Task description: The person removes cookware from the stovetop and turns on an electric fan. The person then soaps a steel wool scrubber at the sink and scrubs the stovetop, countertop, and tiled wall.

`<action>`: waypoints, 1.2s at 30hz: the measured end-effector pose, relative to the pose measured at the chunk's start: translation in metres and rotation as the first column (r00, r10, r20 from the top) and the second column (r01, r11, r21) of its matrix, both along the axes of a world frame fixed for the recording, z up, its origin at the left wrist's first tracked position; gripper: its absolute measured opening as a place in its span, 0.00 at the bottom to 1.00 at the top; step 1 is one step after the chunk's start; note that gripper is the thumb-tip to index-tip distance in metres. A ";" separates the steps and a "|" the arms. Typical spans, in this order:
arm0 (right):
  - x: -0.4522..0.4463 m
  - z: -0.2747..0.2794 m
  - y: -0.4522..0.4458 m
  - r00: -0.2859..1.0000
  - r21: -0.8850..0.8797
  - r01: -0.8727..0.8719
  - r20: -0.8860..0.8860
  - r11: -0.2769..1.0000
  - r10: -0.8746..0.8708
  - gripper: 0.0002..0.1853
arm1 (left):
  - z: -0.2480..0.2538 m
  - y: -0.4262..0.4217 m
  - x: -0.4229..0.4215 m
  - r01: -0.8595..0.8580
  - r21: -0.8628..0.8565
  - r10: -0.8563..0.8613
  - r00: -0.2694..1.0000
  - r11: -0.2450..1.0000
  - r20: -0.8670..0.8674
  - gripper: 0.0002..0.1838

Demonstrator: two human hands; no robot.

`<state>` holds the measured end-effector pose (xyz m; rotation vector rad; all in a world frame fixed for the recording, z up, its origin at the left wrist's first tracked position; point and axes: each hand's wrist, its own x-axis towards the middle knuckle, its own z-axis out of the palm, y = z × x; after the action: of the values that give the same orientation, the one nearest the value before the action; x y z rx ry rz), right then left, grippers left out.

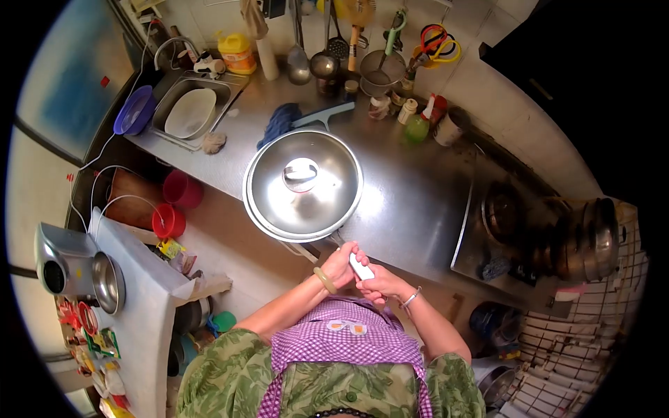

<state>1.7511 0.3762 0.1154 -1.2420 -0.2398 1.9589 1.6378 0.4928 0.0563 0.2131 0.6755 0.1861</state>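
Observation:
A large round pan (252, 217) with a shiny metal lid (268, 177) is at the counter's front edge, partly overhanging it. The lid has a round knob (300, 174) on top. From the pan's near side a handle (360, 267) runs toward my body, with a dark neck and a white grip. My left hand (339, 266), with a bangle at the wrist, is closed around the handle close to the pan. Around the white grip's end, my right hand (383, 283) is closed too. Whether the pan rests on the counter or hangs just above it, I cannot tell.
A blue cloth (279, 122) and a squeegee (324, 115) lie behind the pan. At the left are a sink (164, 132) and a purple basin (135, 110). Bottles, including a green spray bottle (417, 128), line the wall. Stacked pots (592, 240) stand by the stove at right.

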 end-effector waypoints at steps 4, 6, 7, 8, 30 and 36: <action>0.004 -0.015 0.020 0.999 0.074 -0.015 -0.029 0.997 0.018 0.11 | -0.004 0.014 0.002 -0.080 0.033 0.081 0.996 0.996 -0.046 0.11; 0.006 -0.023 0.039 1.000 0.065 -0.031 0.003 0.997 0.031 0.13 | -0.007 0.030 0.005 -0.078 0.069 0.083 0.994 0.995 -0.071 0.12; 0.007 -0.029 0.046 0.999 0.060 -0.038 0.007 0.997 0.038 0.14 | -0.015 0.038 0.004 -0.078 0.084 0.086 0.991 0.993 -0.101 0.12; 0.009 -0.042 0.057 0.999 0.085 -0.052 -0.013 0.995 0.053 0.17 | -0.022 0.052 0.006 -0.084 0.104 0.097 0.987 0.991 -0.127 0.13; 0.127 -0.011 -0.014 0.166 0.168 0.349 0.957 0.922 -0.237 0.18 | -0.090 0.206 -0.062 -0.074 0.256 0.097 0.992 0.964 -0.081 0.29; 0.172 0.001 -0.141 -0.579 0.235 0.558 0.797 0.796 0.171 0.21 | -0.080 0.160 -0.060 0.119 0.317 0.051 0.876 0.941 -0.480 0.17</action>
<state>1.9232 0.2355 0.1161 -2.7622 -0.2703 -0.5120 1.5776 0.6532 -0.0235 0.6183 1.1395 0.2161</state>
